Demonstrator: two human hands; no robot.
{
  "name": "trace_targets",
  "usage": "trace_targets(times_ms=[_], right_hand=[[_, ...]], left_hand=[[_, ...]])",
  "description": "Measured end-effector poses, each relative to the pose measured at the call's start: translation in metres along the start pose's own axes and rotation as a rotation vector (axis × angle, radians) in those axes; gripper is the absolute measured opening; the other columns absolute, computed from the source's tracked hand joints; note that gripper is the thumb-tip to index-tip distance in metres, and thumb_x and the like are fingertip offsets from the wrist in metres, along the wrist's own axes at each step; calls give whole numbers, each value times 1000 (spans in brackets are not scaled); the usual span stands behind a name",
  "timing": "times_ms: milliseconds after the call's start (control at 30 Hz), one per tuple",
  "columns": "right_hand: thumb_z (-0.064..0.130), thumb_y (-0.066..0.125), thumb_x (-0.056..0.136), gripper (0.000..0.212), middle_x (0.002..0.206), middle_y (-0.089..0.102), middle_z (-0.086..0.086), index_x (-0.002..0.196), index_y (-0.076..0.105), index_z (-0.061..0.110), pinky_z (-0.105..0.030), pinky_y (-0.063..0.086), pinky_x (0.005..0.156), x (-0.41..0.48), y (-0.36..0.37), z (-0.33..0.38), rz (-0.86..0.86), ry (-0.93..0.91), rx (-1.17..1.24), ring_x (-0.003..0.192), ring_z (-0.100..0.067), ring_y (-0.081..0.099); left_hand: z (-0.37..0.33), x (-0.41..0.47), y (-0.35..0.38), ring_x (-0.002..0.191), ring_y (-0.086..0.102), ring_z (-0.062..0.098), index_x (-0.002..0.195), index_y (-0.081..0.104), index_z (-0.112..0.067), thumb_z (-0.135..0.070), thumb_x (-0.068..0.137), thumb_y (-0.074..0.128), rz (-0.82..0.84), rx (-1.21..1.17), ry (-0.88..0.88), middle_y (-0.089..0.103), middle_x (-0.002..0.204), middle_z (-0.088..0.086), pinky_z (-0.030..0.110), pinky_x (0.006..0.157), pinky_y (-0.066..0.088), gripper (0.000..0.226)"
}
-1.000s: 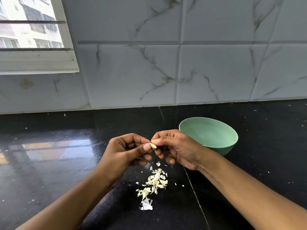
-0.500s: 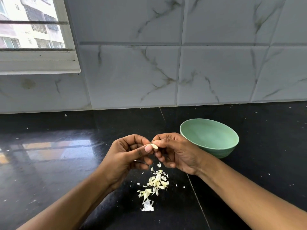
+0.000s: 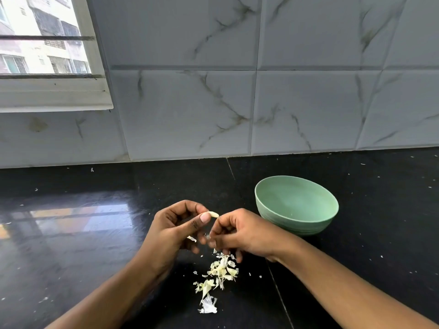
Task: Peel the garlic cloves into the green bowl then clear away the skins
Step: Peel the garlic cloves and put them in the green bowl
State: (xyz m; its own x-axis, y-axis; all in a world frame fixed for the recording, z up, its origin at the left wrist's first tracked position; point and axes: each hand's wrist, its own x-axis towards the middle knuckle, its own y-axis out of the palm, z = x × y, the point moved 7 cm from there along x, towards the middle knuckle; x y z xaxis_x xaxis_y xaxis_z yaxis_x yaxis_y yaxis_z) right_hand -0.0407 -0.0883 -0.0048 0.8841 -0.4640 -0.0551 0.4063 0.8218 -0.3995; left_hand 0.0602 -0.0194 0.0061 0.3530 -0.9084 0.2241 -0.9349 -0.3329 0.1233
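The dark, glossy worktop [image 3: 71, 233] carries everything. On it, to the right and a little behind the hands, stands the green bowl [image 3: 285, 225]; no clove shows in the part of its inside that is visible.

The left hand [image 3: 173, 231] is curled and pinches the garlic clove [image 3: 213, 214] between thumb and forefinger, above the worktop, with only the pale tip showing. The right hand [image 3: 247, 236] is just beside it, with its fingers bent downward. I cannot tell if they hold a scrap of skin or nothing.

Below the hands the skins [image 3: 221, 271] lie in a loose pile, with small flakes scattered around.

The clove is probably very light, firm, and a little slippery where it is bare, so a fingertip pinch on its two flat sides seems right, with the tip left free for peeling. The skins look thin as paper and dry. I think they will break and drift easily, so sweeping them together would suit them better than picking them up one by one.
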Motion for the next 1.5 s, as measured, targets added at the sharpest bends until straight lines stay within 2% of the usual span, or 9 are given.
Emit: trace_targets(times_ms=[167, 233, 333, 500, 733, 867, 1033, 1267, 1500], right_hand=[[2, 63, 86, 11, 76, 67, -7, 90, 65, 12, -25, 55, 52, -2, -23, 6, -169, -39, -136, 65, -10, 65], [4, 62, 88, 10, 79, 70, -8, 93, 64, 11, -28, 55, 53, -4, -30, 12, -210, -70, -94, 61, -12, 66], [9, 66, 87, 5, 66, 68, -5, 87, 65, 4, -26, 54, 51, -5, -28, 13, -222, -72, -115, 51, -12, 62], [5, 59, 90, 11, 81, 64, 0, 97, 65, 12, -30, 58, 55, -4, -28, 9, -276, -46, -209, 68, -13, 67], [8, 76, 77, 17, 73, 68, 1, 90, 66, 13, -33, 59, 57, -8, -29, 24, -369, -216, -203, 66, -15, 70], [11, 75, 79, 7, 70, 69, -2, 83, 69, 11, -35, 58, 61, -11, -27, 28, -440, -297, -242, 64, -9, 69], [20, 76, 78, 9, 67, 69, 6, 81, 71, 14, -30, 55, 64, -13, -28, 32, -464, -347, -326, 62, -7, 66], [22, 73, 82, 8, 66, 69, 2, 80, 70, 15, -34, 57, 62, -11, -28, 29, -448, -319, -297, 62, -8, 68], [20, 73, 81, 8, 68, 69, -3, 77, 68, 14, -37, 57, 60, -10, -29, 28, -432, -311, -254, 63, -10, 69]], left_hand=[[9, 2, -4, 46, 54, 12, 69, 72, -15, -25, 65, 72, -67, 22, -109, 59, 63, 6, 21, 38, 40, 10], [11, 3, -5, 46, 54, 12, 69, 72, -16, -26, 64, 72, -83, 24, -129, 60, 65, 6, 20, 38, 40, 11], [14, 3, -8, 46, 54, 14, 71, 71, -16, -29, 62, 73, -104, 14, -154, 62, 70, 9, 21, 38, 40, 16], [15, 4, -11, 43, 53, 13, 75, 70, -13, -26, 65, 71, -122, 2, -170, 62, 69, 6, 20, 36, 38, 16], [18, 4, -10, 41, 53, 11, 76, 68, -11, -27, 66, 70, -139, 8, -196, 65, 71, 2, 17, 34, 37, 19], [18, 3, -9, 41, 53, 11, 76, 68, -10, -27, 66, 70, -125, 20, -183, 64, 70, 3, 18, 33, 37, 20], [16, 2, -7, 33, 48, 11, 74, 65, -8, -30, 68, 68, -121, 49, -185, 58, 55, 8, 14, 31, 32, 24], [14, 3, -7, 45, 55, 13, 71, 66, -13, -36, 67, 69, -99, 134, -118, 62, 65, 4, 20, 39, 41, 23], [15, 4, -7, 45, 55, 14, 70, 64, -13, -35, 71, 67, -73, 151, -112, 60, 65, 3, 22, 39, 39, 22]])
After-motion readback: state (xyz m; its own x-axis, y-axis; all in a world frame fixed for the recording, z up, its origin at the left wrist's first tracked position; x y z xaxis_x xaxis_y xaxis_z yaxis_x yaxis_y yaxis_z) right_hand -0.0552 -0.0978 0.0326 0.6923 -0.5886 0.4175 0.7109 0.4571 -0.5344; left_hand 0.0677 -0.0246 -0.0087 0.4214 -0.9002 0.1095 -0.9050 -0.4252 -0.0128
